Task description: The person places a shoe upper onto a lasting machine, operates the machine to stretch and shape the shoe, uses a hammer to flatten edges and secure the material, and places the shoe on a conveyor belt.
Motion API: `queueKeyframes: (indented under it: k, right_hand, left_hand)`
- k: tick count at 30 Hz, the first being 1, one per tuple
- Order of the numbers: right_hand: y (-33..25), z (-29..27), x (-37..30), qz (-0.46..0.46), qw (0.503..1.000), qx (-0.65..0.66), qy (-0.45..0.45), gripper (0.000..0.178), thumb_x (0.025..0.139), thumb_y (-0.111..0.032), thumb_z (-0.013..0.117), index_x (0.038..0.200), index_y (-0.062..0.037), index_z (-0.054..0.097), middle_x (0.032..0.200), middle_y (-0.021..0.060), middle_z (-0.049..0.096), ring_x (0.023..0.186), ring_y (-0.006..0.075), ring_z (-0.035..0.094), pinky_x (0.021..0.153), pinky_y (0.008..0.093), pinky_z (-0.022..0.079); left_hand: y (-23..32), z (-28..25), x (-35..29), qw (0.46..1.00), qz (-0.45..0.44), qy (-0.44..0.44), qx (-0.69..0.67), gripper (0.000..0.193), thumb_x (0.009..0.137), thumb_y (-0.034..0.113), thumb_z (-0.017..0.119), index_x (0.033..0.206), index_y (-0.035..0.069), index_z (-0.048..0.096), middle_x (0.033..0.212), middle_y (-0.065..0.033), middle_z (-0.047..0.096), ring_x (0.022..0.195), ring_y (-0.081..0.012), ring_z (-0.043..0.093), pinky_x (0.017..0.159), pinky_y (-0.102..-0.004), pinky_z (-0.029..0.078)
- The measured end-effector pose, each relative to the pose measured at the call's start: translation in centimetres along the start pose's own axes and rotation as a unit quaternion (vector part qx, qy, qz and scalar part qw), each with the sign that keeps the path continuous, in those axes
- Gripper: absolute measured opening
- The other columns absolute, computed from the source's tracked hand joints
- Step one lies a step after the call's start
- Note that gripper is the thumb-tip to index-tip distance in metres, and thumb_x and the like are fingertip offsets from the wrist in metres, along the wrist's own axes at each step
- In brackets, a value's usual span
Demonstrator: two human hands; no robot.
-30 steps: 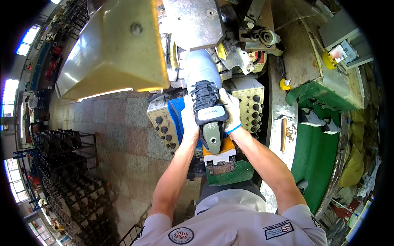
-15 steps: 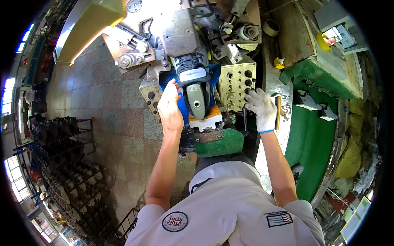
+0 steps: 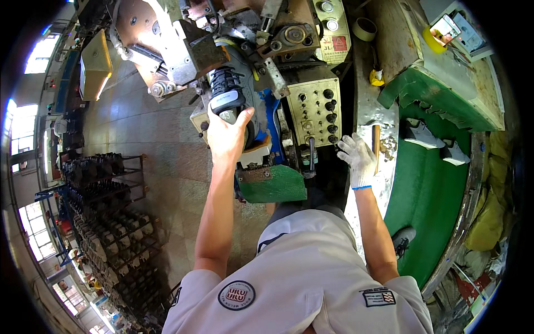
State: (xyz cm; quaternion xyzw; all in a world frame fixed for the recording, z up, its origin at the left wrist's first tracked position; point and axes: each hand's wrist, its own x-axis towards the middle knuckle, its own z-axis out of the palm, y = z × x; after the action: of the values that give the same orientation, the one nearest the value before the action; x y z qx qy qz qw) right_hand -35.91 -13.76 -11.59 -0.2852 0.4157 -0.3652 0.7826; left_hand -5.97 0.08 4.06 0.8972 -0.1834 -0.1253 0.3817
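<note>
A dark shoe point(image 3: 227, 82) with black laces and a pale tongue label sits on a shoe last in the machine point(image 3: 192, 50). Around its heel end, my bare left hand point(image 3: 227, 136) is closed, thumb on the right side; the far fingertips are partly hidden. My right hand point(image 3: 357, 158), in a white knit glove with a blue cuff edge, holds nothing, its fingers apart. It hovers beside the metal ledge point(image 3: 364, 111), close to a wooden handle point(image 3: 376, 150) lying there. Left of the glove is the control panel point(image 3: 312, 111) with its black knobs.
A green conveyor belt point(image 3: 425, 195) on the right carries light-coloured shoes point(image 3: 423, 133) and a dark shoe point(image 3: 403, 240). A tape roll point(image 3: 365, 29) lies on the ledge. Shoe racks point(image 3: 111, 217) stand at left on the tiled floor. A green flap point(image 3: 272, 185) hangs before my waist.
My left hand has gone from beside the shoe to around its heel end. The metal block has come off the shoe's front, and shoe and lower support sit further left. My right hand barely moved.
</note>
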Motion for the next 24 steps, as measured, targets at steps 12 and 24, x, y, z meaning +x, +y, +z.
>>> queueKeyframes:
  k: [12, 24]
  right_hand:
    - [0.4, -3.5, 1.4, 0.050, 0.999, -0.016, 0.003, 0.055, 0.102, -0.027, 0.065, 0.141, 0.0090, 0.052, 0.122, 0.0238, 0.069, 0.100, 0.0336, 0.074, 0.076, 0.0394, 0.060]
    - [2.7, -2.5, -1.9, 0.077, 0.993, 0.014, 0.089, 0.056, 0.098, -0.028, 0.067, 0.140, 0.0066, 0.052, 0.120, 0.0213, 0.069, 0.099, 0.0354, 0.073, 0.076, 0.0446, 0.059]
  left_hand:
    - [-1.5, 1.8, 0.4, 0.997, 0.021, 0.060, -0.040, 0.081, 0.074, 0.038, 0.084, 0.141, 0.004, 0.051, 0.122, -0.0214, 0.068, 0.113, -0.0356, 0.066, 0.102, -0.0437, 0.049]
    - [-3.0, 2.0, 1.6, 0.991, 0.048, 0.014, -0.124, 0.079, 0.071, 0.027, 0.086, 0.140, 0.006, 0.052, 0.121, -0.0173, 0.068, 0.110, -0.0309, 0.065, 0.099, -0.0406, 0.050]
